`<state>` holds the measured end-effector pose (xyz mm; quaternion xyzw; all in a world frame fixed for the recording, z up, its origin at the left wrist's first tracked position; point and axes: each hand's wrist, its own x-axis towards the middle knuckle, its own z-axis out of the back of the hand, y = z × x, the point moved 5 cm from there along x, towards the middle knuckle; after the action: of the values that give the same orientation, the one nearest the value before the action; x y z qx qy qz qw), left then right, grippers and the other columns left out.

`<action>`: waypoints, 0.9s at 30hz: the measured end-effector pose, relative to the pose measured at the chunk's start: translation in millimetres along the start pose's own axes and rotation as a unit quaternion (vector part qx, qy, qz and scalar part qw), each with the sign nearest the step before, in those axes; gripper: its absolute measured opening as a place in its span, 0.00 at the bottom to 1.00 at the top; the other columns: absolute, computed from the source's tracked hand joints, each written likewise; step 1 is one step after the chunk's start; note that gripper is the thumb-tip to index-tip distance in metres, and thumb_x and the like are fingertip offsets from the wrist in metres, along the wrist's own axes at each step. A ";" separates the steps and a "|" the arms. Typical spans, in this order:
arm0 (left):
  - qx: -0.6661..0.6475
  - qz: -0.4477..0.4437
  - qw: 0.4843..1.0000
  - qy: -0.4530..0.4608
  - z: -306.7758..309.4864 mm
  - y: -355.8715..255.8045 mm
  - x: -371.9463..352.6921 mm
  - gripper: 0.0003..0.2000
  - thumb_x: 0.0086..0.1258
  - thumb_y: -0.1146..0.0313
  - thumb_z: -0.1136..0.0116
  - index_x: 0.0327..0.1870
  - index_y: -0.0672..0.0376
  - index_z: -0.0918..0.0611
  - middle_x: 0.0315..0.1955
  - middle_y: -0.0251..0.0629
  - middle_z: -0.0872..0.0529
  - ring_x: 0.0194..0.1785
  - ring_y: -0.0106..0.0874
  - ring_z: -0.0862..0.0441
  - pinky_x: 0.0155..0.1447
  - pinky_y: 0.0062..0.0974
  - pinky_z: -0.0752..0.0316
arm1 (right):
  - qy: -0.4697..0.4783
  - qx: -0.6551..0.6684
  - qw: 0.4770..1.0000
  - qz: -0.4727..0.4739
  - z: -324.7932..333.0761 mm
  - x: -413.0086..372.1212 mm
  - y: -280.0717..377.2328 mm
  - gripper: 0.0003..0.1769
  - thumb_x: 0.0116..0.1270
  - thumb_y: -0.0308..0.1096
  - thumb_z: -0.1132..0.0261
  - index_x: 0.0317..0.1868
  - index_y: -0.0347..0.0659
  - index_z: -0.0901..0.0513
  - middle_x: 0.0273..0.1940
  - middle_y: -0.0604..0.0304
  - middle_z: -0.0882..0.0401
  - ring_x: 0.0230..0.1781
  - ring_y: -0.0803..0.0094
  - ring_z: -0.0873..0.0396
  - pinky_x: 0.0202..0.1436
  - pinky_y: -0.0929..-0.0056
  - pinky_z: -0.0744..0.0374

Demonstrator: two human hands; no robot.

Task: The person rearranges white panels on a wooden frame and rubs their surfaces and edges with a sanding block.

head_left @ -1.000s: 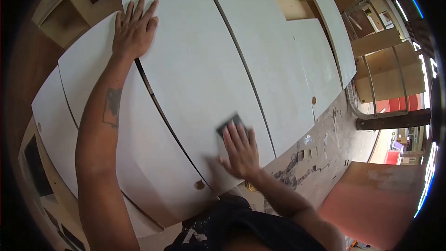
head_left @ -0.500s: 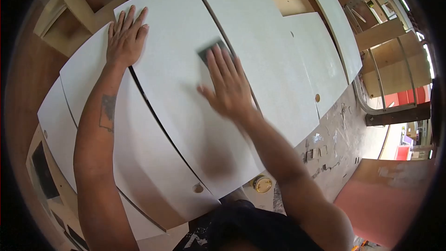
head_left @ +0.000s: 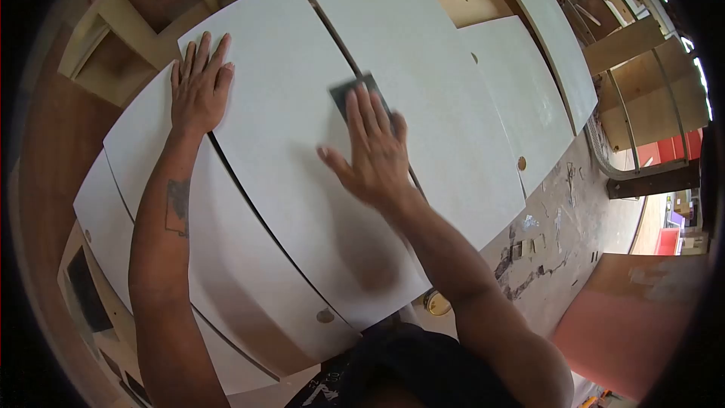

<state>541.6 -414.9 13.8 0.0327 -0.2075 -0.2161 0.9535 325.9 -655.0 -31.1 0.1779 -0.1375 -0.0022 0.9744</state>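
My right hand [head_left: 377, 159] lies over a dark sheet of sandpaper [head_left: 342, 98], holding it against a white panel [head_left: 264, 68] with the fingers stretched forward and the thumb out to the side. The sandpaper's upper corner reaches the gap beside a neighbouring white panel [head_left: 400, 38]. Some of the sheet is hidden under my fingers. My left hand [head_left: 199, 94] rests flat near the panel's far left end, fingers spread, by the seam to another white panel [head_left: 147, 136]. Nothing shows in that hand.
An opened tin [head_left: 436, 303] stands below the panels' near edge. Wooden box frames [head_left: 113, 45] are at the upper left. On the right are a scuffed floor [head_left: 544, 234], a curved metal frame [head_left: 642, 174] and a reddish board [head_left: 634, 325].
My right hand and the sandpaper have shifted slightly right, toward the gap between panels. My left hand stays at the same place on the panel. The view has shifted a little.
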 end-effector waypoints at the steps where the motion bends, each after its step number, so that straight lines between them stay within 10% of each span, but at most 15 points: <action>1: 0.000 -0.005 1.000 -0.007 -0.9 0.9 -0.2 0.28 0.88 0.49 0.62 0.87 0.31 0.39 0.88 0.36 0.45 0.89 0.46 0.48 0.88 0.57 0.58 | 0.017 -0.001 1.000 -0.006 4.6 -20.7 -3.1 0.57 0.77 0.67 0.42 0.85 0.26 0.48 0.86 0.35 0.49 0.88 0.42 0.51 0.81 0.28 0.49; 27: 0.002 0.006 1.000 -0.002 1.6 -3.0 -4.5 0.28 0.88 0.48 0.61 0.87 0.32 0.38 0.88 0.37 0.43 0.89 0.46 0.48 0.89 0.56 0.56 | 0.101 -0.004 0.995 -0.022 4.1 -35.1 -27.6 0.62 0.74 0.79 0.51 0.88 0.34 0.52 0.88 0.41 0.54 0.91 0.47 0.60 0.85 0.29 0.67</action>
<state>536.1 -415.7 13.1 0.0334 -0.2100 -0.2104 0.9542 292.2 -680.4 -46.4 0.1768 -0.0349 -0.0064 0.9836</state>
